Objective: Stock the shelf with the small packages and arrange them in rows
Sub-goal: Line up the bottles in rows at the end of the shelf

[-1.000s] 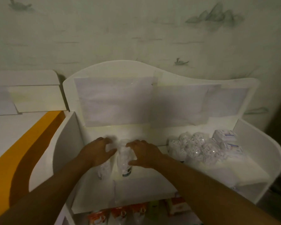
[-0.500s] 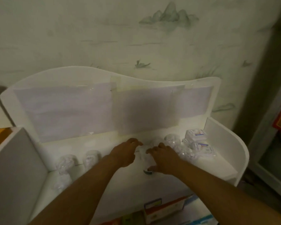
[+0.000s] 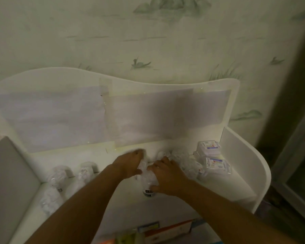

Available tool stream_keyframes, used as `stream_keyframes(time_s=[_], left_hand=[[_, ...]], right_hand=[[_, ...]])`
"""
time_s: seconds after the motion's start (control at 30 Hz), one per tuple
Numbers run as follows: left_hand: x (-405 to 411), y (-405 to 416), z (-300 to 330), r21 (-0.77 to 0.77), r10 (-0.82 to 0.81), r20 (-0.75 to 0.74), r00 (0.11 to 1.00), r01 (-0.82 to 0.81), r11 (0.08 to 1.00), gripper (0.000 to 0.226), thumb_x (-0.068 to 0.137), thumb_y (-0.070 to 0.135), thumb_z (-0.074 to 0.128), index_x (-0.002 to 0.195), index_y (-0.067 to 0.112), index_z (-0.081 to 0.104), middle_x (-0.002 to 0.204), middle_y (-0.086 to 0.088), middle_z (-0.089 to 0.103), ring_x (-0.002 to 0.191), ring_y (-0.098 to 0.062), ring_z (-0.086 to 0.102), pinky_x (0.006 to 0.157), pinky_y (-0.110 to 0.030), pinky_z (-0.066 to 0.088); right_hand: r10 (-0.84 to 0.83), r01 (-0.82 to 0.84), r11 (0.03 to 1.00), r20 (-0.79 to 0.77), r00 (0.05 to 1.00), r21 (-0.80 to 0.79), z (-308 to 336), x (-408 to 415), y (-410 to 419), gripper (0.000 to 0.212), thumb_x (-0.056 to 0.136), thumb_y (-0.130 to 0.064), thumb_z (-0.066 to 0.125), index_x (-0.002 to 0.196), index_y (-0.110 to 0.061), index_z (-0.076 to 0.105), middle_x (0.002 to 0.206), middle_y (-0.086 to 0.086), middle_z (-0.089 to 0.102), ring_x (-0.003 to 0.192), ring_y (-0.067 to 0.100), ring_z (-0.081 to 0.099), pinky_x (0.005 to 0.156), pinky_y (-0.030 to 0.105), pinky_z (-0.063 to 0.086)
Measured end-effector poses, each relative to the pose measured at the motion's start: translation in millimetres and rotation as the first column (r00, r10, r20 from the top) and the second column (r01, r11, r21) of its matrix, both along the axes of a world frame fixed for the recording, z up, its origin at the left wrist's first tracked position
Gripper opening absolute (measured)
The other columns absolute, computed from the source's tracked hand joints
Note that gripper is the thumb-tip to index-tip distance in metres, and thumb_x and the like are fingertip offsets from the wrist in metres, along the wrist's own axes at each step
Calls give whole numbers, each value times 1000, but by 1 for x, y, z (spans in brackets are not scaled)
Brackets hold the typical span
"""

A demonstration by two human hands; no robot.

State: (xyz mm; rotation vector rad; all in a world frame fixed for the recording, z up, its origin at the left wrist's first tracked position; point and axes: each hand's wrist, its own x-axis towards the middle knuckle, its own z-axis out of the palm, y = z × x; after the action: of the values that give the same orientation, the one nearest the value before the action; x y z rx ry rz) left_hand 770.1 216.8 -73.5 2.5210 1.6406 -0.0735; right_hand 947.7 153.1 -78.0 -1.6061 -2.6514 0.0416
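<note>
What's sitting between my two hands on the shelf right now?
In the head view, a clear plastic package of white items lies between the left hand and right hand; both hands grip it.

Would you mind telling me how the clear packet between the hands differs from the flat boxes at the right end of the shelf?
The clear packet is soft, crinkled plastic with a dark label at its near end; the flat boxes are rigid, with blue and red print on top. The left hand and right hand grip the packet; the boxes lie untouched. Both rest on the white shelf.
</note>
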Motion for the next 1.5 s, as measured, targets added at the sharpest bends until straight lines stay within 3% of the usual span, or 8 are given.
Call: stream_keyframes(time_s=[0.1,0.17,0.27,0.5,0.67,0.97,1.1,1.5], left_hand=[[-4,-5,0,-61,117,101,988,-111,992,80,82,42,70,145,15,29,148,-7,41,132,-25,42,107,-36,38],[-6,-13,4,-49,128,112,985,-123,991,71,80,40,71,137,18,36,140,-6,48,123,-24,50,99,-34,43],[-19,-31,19,-3,148,117,982,-149,989,69,81,46,68,138,24,37,142,-1,47,123,-23,50,100,-35,43],[-103,-79,70,35,178,135,975,-184,982,68,77,58,67,135,32,43,136,10,52,109,-12,56,89,-24,42],[-155,-107,76,28,219,137,966,-225,974,67,77,59,67,134,33,44,134,13,53,101,-7,60,88,-25,46],[-230,-138,70,-22,247,173,953,-247,969,66,76,57,70,133,32,46,131,10,55,100,-10,59,83,-21,47],[-250,-150,57,-54,232,162,959,-226,973,69,74,57,71,134,33,44,131,10,54,102,-10,58,87,-26,51],[-275,-166,10,-134,159,82,984,-147,980,69,79,46,71,138,33,38,141,7,46,123,-15,48,100,-29,44]], right_hand=[[5,-5,1000,-8,1000,-27,1,-3,2,64,81,-56,58,133,-22,44,131,4,53,122,28,38,99,46,32],[18,-18,1000,-13,1000,-23,0,-6,3,58,84,-53,56,131,-19,45,127,6,57,119,28,39,97,45,32],[42,-43,999,-22,999,-33,9,-12,5,57,86,-49,58,134,-20,44,128,6,56,120,29,44,99,45,35],[72,-92,993,-242,968,-72,51,-68,6,55,79,-48,67,127,-31,46,127,-3,56,110,22,57,88,35,49],[148,-165,984,-191,970,-74,56,-118,-11,64,81,-49,66,136,-30,39,132,-1,54,114,24,55,89,37,49],[171,-190,961,-109,979,-202,58,-180,-35,65,80,-49,69,136,-28,43,132,4,55,115,25,55,92,38,48],[155,-170,961,-85,984,-218,49,-198,-48,66,79,-50,69,135,-29,42,132,3,54,114,24,55,91,36,47],[67,-81,961,-61,996,-263,19,-217,-67,62,81,-48,68,134,-29,42,133,2,52,115,23,53,89,36,44]])
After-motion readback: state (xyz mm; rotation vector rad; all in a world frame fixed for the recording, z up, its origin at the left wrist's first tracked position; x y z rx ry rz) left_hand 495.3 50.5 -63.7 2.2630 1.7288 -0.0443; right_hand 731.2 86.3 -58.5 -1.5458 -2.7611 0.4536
